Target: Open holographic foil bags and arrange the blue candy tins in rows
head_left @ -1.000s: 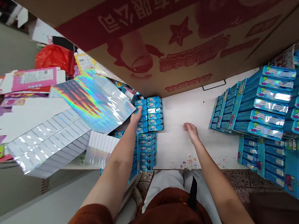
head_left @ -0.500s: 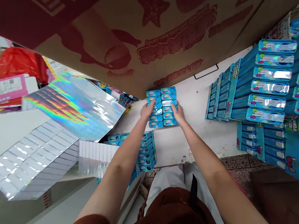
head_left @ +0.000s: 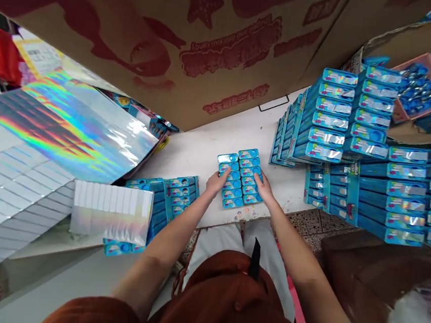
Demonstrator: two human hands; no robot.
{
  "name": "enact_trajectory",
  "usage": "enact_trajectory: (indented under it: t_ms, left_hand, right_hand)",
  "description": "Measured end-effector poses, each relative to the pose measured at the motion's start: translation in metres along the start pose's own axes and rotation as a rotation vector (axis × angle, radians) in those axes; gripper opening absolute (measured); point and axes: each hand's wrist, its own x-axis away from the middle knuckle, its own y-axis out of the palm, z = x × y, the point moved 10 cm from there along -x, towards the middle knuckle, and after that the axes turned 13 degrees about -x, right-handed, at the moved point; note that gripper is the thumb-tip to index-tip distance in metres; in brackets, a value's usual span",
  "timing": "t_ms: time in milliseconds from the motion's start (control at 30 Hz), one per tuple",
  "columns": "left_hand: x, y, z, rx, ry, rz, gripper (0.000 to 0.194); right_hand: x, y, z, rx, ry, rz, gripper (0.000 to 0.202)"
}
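Note:
Between my two hands is a block of small blue boxes (head_left: 239, 179) in two side-by-side columns, over the white tabletop (head_left: 201, 147). My left hand (head_left: 218, 182) grips the left column, its thumb on the upper face. On the right side, my right hand (head_left: 264, 187) presses against the other column, thumb also on top. A narrow dark gap runs between the columns near the top. The undersides of the boxes and my lower fingers are hidden.
A large printed carton (head_left: 218, 55) stands behind the table. Stacked blue boxes (head_left: 332, 114) fill the right, beside a pink tray (head_left: 421, 87) of small packets. Shiny holographic sheets (head_left: 85, 128), a white ribbed pack (head_left: 112, 207) and more blue boxes (head_left: 182, 194) lie left.
The view has swung to the right, bringing the pink tray into sight. Both hands and the block of blue boxes are lower in view, closer to the table's near edge.

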Motion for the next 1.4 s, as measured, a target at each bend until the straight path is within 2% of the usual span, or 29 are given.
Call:
enact_trajectory:
  t_ms: [100,200,300,400,500,600,700,767,833,900,1000,1067,1100,1167,1233,1300,1400]
  left_hand:
    - [0.034,0.031,-0.017,0.033,-0.032,-0.015,0.072]
    - [0.058,0.055,-0.025,0.073,-0.045,-0.013,0.070]
    - [0.067,0.068,-0.026,0.130,-0.056,0.012,0.071]
    - [0.066,0.068,-0.027,0.218,-0.070,0.047,0.069]
    - [0.071,0.070,-0.033,0.364,-0.085,0.093,0.069]
    - [0.093,0.086,-0.046,0.561,-0.131,0.165,0.071]
    - [0.129,0.121,-0.069,0.776,-0.262,0.224,0.067]
    - [0.153,0.153,-0.083,0.924,-0.390,0.204,0.065]
    - [0.171,0.185,-0.086,1.081,-0.502,0.102,0.069]
    - [0.178,0.208,-0.076,1.242,-0.548,-0.037,0.078]
    - [0.170,0.213,-0.054,1.456,-0.508,-0.162,0.083]
    - [0.161,0.209,-0.045,1.550,-0.478,-0.188,0.080]
    - [0.157,0.207,-0.043,1.580,-0.475,-0.198,0.077]
    - [0.151,0.205,-0.042,1.614,-0.497,-0.208,0.074]
    - [0.148,0.203,-0.048,1.621,-0.543,-0.194,0.073]
    - [0.144,0.197,-0.058,1.619,-0.586,-0.151,0.072]
    - [0.134,0.178,-0.075,1.615,-0.606,-0.060,0.067]
  right_hand:
    - [0.027,-0.022,0.015,0.017,0.027,0.000,0.061]
    - [0.050,-0.042,0.027,0.040,0.047,-0.004,0.060]
    - [0.065,-0.055,0.036,0.073,0.054,-0.019,0.061]
    - [0.070,-0.059,0.038,0.125,0.047,-0.055,0.062]
    - [0.068,-0.060,0.033,0.206,0.024,-0.100,0.062]
    - [0.065,-0.067,0.023,0.319,-0.011,-0.104,0.062]
    - [0.060,-0.080,0.001,0.446,-0.077,-0.055,0.067]
    - [0.055,-0.079,-0.021,0.515,-0.155,-0.034,0.067]
    - [0.051,-0.059,-0.050,0.590,-0.288,-0.076,0.064]
    - [0.051,-0.016,-0.080,0.710,-0.490,-0.204,0.056]
    - [0.058,0.065,-0.104,0.949,-0.763,-0.453,0.046]
    - [0.055,0.107,-0.101,1.131,-0.799,-0.567,0.044]
    - [0.050,0.122,-0.093,1.244,-0.767,-0.611,0.045]
    - [0.035,0.139,-0.073,1.462,-0.631,-0.676,0.050]
    - [0.022,0.143,-0.056,1.589,-0.491,-0.710,0.056]
    - [0.011,0.147,-0.050,1.618,-0.426,-0.713,0.061]
    - [0.000,0.158,-0.049,1.609,-0.398,-0.687,0.064]
